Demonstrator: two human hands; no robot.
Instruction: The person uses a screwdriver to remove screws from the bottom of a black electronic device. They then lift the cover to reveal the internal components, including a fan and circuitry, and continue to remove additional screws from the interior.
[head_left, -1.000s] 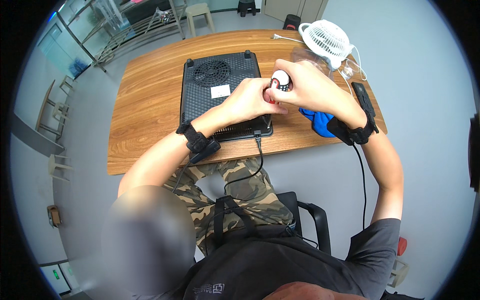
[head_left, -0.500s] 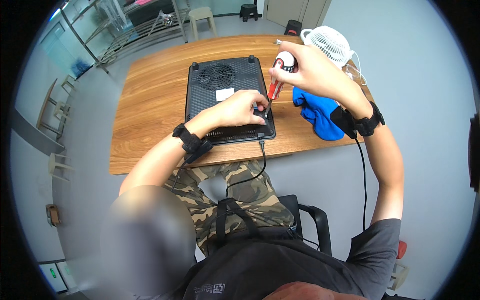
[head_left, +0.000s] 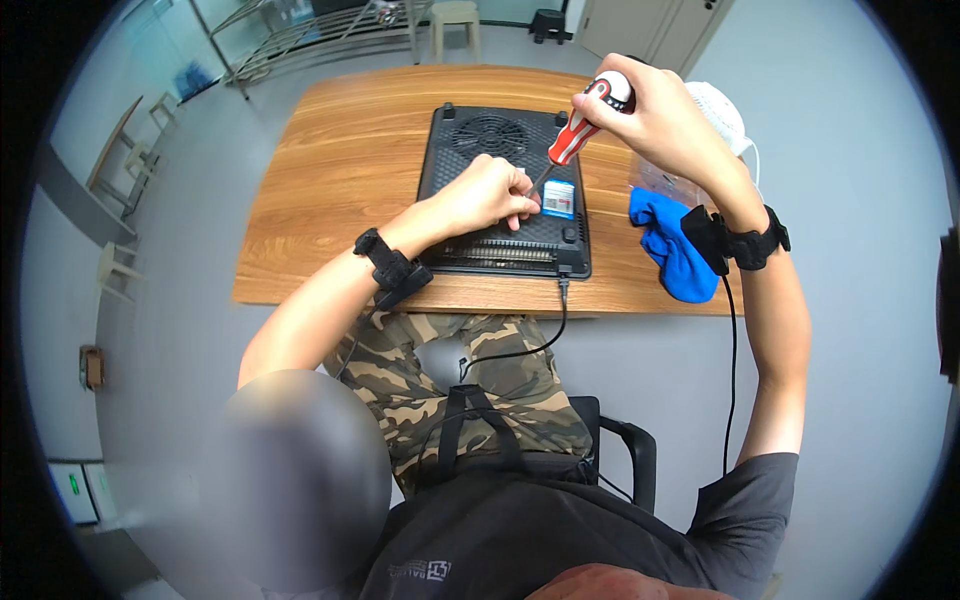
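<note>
Bulbous screwdriver handle (head_left: 574, 136): red with white stripes, white-and-black end. Flat rectangular plastic appliance (head_left: 538, 236): black. Rectangular label (head_left: 558, 199): blue and white. Crumpled fabric cloth (head_left: 676, 255): solid blue. Wooden desk (head_left: 335, 175): brown, streaked grain. Cloth trousers (head_left: 530, 385): green-brown-tan camouflage.

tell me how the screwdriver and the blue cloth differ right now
The screwdriver is held tilted in the right hand; the blue cloth lies on the table, unheld. The screwdriver is slim and straight; the blue cloth is crumpled. The screwdriver's handle mixes red, white and black; the blue cloth is plain blue.
</note>
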